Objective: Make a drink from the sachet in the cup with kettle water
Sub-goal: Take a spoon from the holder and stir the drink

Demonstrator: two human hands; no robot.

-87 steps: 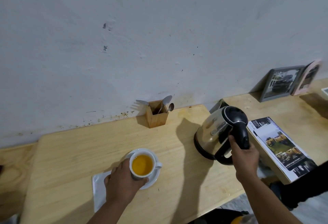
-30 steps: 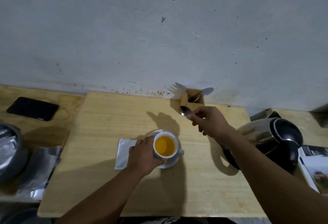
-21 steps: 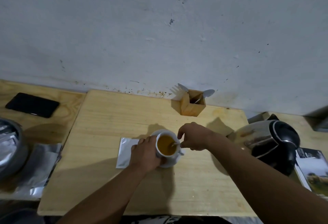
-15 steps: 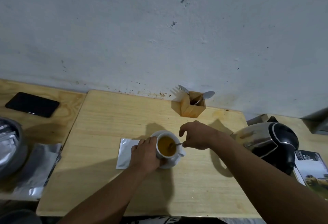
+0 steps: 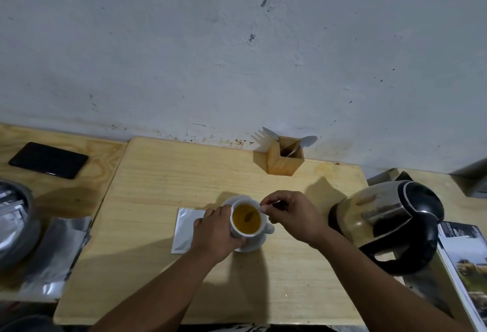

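A white cup (image 5: 235, 229) full of orange-yellow drink stands on a white saucer (image 5: 257, 244) in the middle of the wooden table (image 5: 158, 189). My left hand (image 5: 214, 231) is wrapped around the cup's left side. My right hand (image 5: 290, 213), just right of the cup, pinches a small metal spoon (image 5: 251, 214) whose bowl dips into the drink. A silver sachet (image 5: 184, 229) lies flat to the left of the saucer, partly under my left hand. The steel kettle (image 5: 384, 223) with a black lid and handle stands at the right.
A wooden cutlery holder (image 5: 283, 159) with a fork and a spoon sits against the wall. A black phone (image 5: 48, 159), a grey bowl (image 5: 15, 223) and foil packets (image 5: 55, 252) lie on the left bench. A magazine (image 5: 463, 266) lies at the far right.
My right hand left the kettle, took a spoon from the holder and lowered it into the cup. Over the last half second the spoon's bowl has shifted within the drink. My left hand stays on the cup.
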